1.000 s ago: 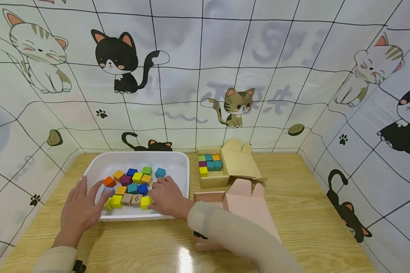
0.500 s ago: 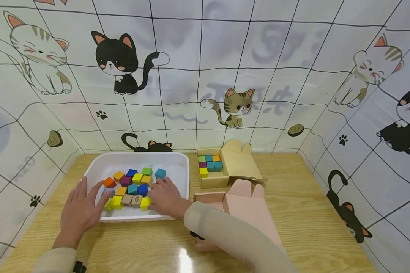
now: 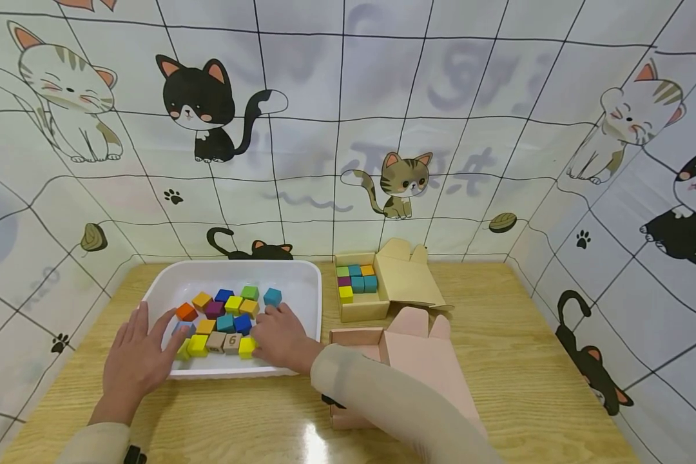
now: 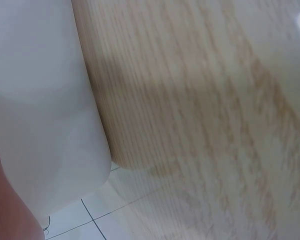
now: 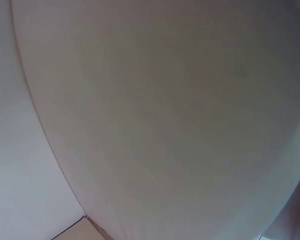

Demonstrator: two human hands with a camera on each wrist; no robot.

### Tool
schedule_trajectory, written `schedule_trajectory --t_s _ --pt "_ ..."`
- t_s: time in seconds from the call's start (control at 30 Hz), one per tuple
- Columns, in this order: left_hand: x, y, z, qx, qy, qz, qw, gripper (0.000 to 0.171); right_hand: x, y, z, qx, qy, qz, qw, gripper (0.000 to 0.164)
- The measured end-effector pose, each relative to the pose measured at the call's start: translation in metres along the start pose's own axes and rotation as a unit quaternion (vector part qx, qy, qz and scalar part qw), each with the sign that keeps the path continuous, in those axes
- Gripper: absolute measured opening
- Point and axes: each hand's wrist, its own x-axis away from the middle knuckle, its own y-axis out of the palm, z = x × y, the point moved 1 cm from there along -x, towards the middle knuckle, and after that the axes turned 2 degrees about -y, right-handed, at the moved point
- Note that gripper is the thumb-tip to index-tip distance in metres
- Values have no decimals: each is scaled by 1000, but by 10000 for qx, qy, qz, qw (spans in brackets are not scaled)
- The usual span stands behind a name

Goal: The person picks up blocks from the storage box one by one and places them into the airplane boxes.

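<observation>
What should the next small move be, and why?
The right hand should probably pinch the small yellow cube beside its thumb: it is inside the white plastic tray, right next to that cube, though its hold is partly hidden.

A wooden table [image 3: 255, 419] is carrying everything, its light brown grain running from left to right, and a bright glare [image 3: 313, 441] is shining on its near part. A shallow white tray [image 3: 174, 280] with rounded corners is taking up the left, its far rim lying close to the table's far edge. To the right of the tray, a tan box [image 3: 364, 312] is sitting at the far side, its open lid [image 3: 412, 277] extending rightward. Just nearer, a pink box [image 3: 348, 422], partly hidden, is resting with its lid also spreading right.
</observation>
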Motion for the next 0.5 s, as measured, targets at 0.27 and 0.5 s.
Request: schedule_trajectory --t_s 0.27,0.5 --pt "-1 1 2 54 61 54 10000 67 1 1 3 -22 -74 -17 10000 31" --pt "-2 4 -1 29 -18 2 10000 69 4 -6 7 -14 -173 -57 9998 32"
